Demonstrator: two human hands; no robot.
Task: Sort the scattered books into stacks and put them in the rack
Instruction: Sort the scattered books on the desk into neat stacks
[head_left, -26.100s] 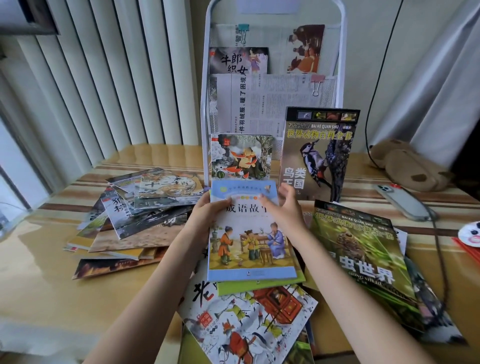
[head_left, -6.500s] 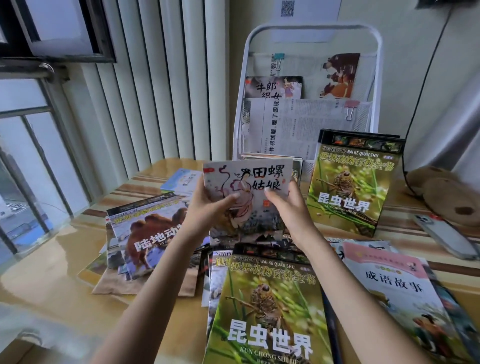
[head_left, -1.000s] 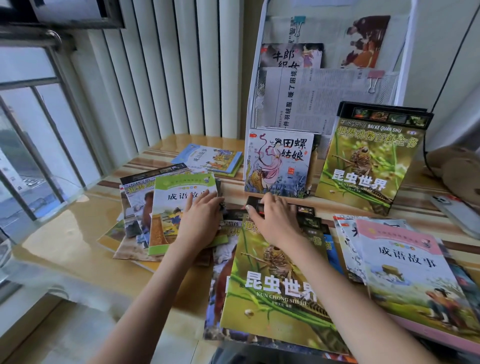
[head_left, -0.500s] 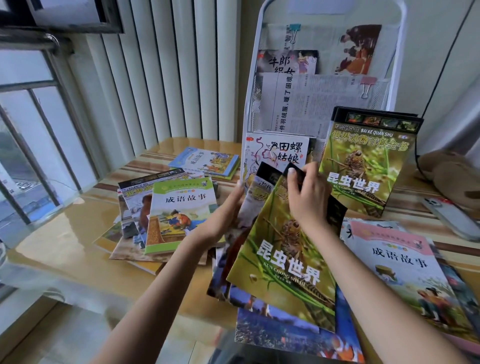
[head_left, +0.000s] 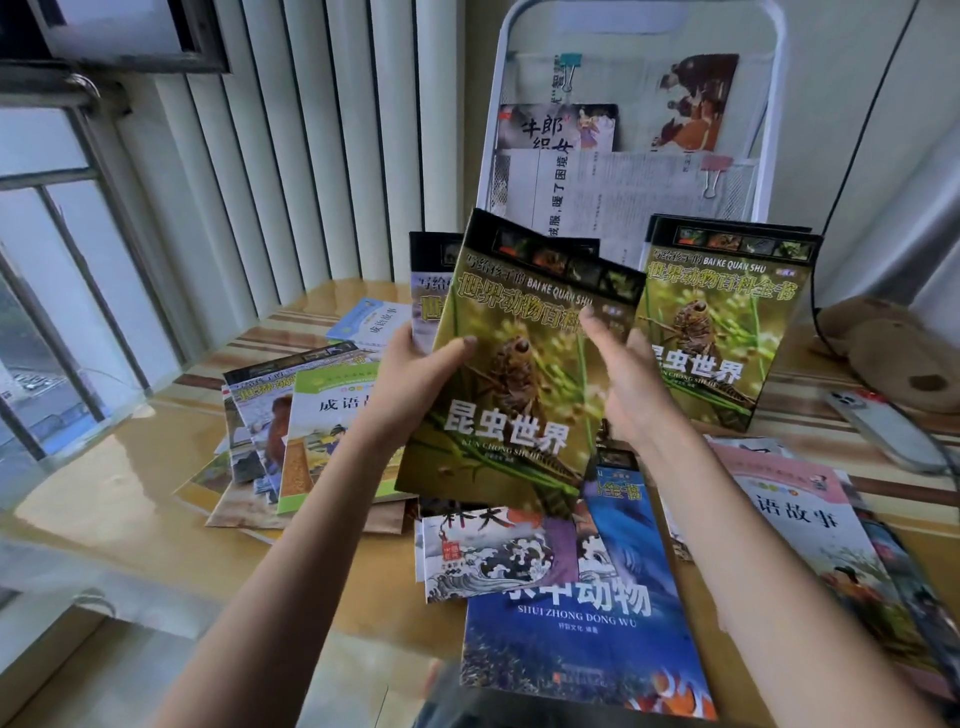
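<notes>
I hold a green insect book (head_left: 524, 364) upright above the table, with at least one more book (head_left: 426, 280) behind it. My left hand (head_left: 415, 374) grips the left edge, thumb on the cover. My right hand (head_left: 623, 374) holds the right edge. A matching insect book (head_left: 727, 322) leans in the white wire rack (head_left: 774, 104) behind. A blue sea-animal book (head_left: 582, 623) and a wave-pattern book (head_left: 493, 556) lie below my hands. A green story book (head_left: 332, 415) tops the left pile, a pink one (head_left: 810, 519) the right pile.
Newspapers and a small picture book (head_left: 561, 127) fill the rack's upper pockets. A phone (head_left: 883, 426) and a brown plush toy (head_left: 893, 353) lie at the right. White vertical blinds and a window run along the left. The wooden table (head_left: 130, 467) shows bare at front left.
Both hands have lifted the insect book and those behind it off the table to an upright hold in front of the rack, uncovering the blue sea-animal book.
</notes>
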